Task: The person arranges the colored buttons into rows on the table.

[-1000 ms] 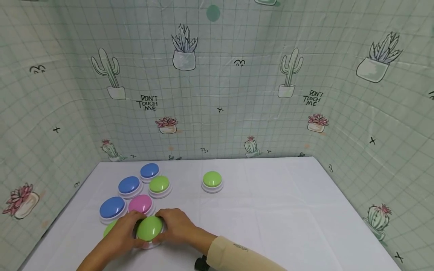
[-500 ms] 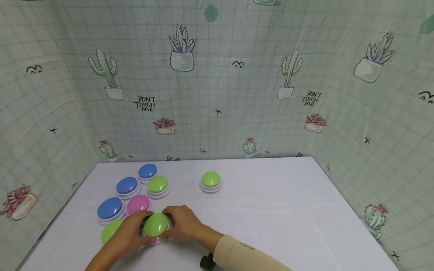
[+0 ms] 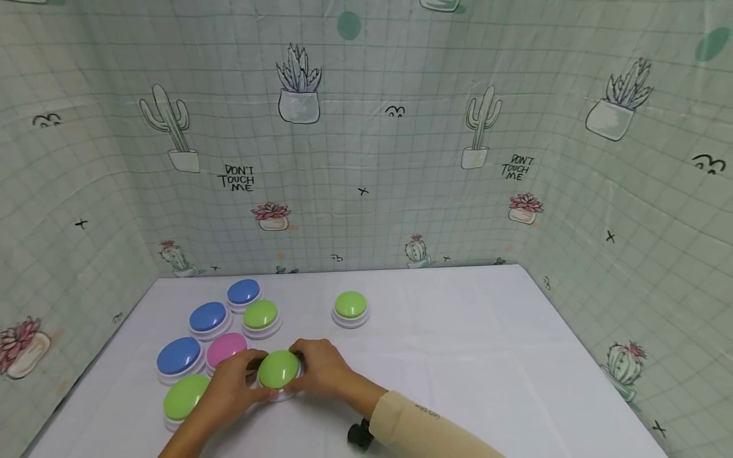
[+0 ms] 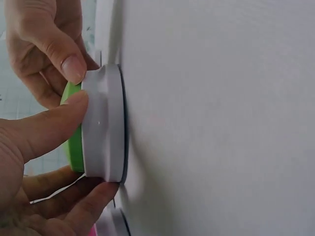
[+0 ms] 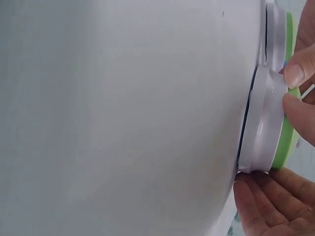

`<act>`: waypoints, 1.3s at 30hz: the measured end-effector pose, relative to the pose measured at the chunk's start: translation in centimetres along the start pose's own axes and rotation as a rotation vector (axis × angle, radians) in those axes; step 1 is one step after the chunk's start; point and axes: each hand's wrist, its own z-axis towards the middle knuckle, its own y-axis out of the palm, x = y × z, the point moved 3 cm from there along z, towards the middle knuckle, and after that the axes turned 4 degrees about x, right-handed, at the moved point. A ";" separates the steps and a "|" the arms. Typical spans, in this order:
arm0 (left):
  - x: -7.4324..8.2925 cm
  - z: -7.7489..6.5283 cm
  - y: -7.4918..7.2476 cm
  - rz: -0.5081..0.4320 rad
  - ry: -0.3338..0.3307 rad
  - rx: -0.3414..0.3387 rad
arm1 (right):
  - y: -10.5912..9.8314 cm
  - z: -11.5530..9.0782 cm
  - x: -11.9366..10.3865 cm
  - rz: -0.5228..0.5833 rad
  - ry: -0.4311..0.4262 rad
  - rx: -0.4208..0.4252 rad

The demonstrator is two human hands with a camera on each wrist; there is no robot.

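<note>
Between my two hands is a green dome push button point(image 3: 279, 369) with a white round base. My left hand point(image 3: 229, 389) grips its left side, the thumb at the near edge and the fingers behind. From the right, my right hand point(image 3: 323, 370) holds the same button in a mirrored grip. In the left wrist view both thumbs press near the seam of the green top and the white base point(image 4: 101, 123). The right wrist view shows the base point(image 5: 261, 123) close to the table; whether it touches cannot be told. A pink button point(image 3: 226, 348) lies just beyond my left hand.
Several blue buttons point(image 3: 180, 356) line the left side. One green button point(image 3: 186, 397) is partly behind my left forearm, another green one point(image 3: 261, 315) sits behind the pink one, and a lone green button point(image 3: 350, 306) stands at the back middle. Patterned cloth walls point(image 3: 366, 152) enclose the white table point(image 3: 458, 356).
Both hands have moved right and slightly away with the green button between them. More of the green button at the near left shows now. The view has shifted slightly.
</note>
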 end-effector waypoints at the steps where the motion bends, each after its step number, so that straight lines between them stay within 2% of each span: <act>1: 0.1 0.1 0.2 -0.017 -0.003 0.004 | -0.2 0.0 0.2 0.010 0.002 0.006; 4: 0.4 0.6 1.0 -0.060 -0.005 0.033 | -0.9 -0.2 0.9 0.018 0.007 0.021; 12: 1.5 1.9 3.4 -0.139 0.041 0.093 | -2.5 -0.6 2.9 -0.001 0.058 0.058; 19: 3.1 3.1 4.7 -0.179 0.061 0.071 | -3.9 -1.0 4.6 0.028 0.098 0.082; 26: 4.4 4.4 6.1 -0.158 0.083 0.036 | -5.3 -1.5 6.4 0.009 0.136 0.100; 33: 5.5 5.4 7.9 -0.179 0.106 0.049 | -6.8 -2.0 8.1 0.026 0.146 0.111; 39: 7.0 6.2 9.2 -0.177 0.120 0.036 | -8.4 -2.7 9.5 0.076 0.145 0.105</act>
